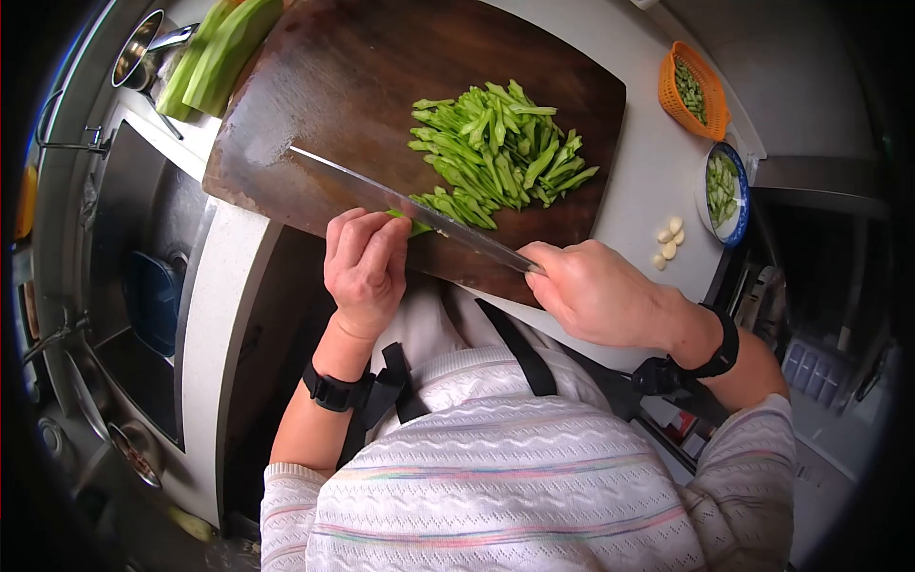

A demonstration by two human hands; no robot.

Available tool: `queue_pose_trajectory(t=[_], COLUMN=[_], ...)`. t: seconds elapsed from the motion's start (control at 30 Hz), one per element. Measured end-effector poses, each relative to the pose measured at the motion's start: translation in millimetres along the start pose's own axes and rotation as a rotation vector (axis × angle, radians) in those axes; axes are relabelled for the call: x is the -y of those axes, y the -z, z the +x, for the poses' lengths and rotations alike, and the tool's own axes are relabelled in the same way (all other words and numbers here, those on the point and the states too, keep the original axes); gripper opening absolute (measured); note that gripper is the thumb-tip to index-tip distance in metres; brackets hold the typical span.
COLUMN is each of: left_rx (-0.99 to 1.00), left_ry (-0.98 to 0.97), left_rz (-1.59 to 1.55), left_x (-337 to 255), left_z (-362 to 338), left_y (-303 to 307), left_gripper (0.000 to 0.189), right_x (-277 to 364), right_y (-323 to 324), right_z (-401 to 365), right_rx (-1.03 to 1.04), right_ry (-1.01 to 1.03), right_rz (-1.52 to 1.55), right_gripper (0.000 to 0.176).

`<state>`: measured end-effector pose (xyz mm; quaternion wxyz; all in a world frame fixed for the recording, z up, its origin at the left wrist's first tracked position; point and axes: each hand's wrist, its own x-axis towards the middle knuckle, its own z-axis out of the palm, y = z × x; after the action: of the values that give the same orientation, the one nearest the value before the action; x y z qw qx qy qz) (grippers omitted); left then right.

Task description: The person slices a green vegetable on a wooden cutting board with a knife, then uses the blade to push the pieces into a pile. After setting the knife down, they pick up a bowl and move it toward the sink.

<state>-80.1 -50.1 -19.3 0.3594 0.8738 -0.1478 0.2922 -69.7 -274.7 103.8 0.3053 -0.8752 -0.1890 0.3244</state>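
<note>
My right hand (610, 291) is closed round the handle of a long-bladed kitchen knife (457, 230), whose tip points to the upper left. My left hand (367, 262) has its fingers bent together on a short piece of green vegetable (417, 227), which lies right at the blade near the board's front edge. Beyond the blade, a heap of thin green vegetable slices (496, 143) covers part of the dark wooden cutting board (334, 86). Some slices rest along the far side of the blade. Most of the knife handle is hidden inside my right hand.
Long pale-green vegetable lengths (229, 57) lie at the upper left beside a metal pot (138, 46). At left is a sink (114, 229). Several peeled garlic cloves (669, 250), a blue-rimmed bowl (742, 214) of green slices and an orange basket (675, 95) of chopped greens stand at right.
</note>
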Motion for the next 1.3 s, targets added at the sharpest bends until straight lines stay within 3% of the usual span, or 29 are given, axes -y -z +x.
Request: queue_pose_trajectory(t=[0.17,0.4,0.53,0.7,1.3], left_rx=[0.005,0.058,0.048,0.080,0.076], left_ry=[-0.016,-0.055,-0.018,0.006,-0.017], left_rz=[0.007,0.089,0.093,0.004,0.137], left_x=[-1.6,-1.6,-2.8,-16.3,-19.9], left_z=[1.0,3.4,0.2,4.2,8.2], left_y=[0.4,7.3,5.8,-10.1,-7.8], left_gripper=[0.019,0.017,0.017,0.020,0.019], right_x=[-1.5,-13.4,-19.4,-27.3,-19.7], right_y=[-13.9,-8.6,-10.5,-26.1,-6.7], right_z=[29.7,11.7,-5.8,-7.7,-22.2], right_rx=[0.015,0.013,-0.087,-0.339,-0.248], right_ry=[-0.030,-0.046,-0.038,0.178,0.137], right_rz=[0.005,0.044,-0.012,-0.162,-0.210], right_gripper=[0.014,0.014,0.017,0.015,0.011])
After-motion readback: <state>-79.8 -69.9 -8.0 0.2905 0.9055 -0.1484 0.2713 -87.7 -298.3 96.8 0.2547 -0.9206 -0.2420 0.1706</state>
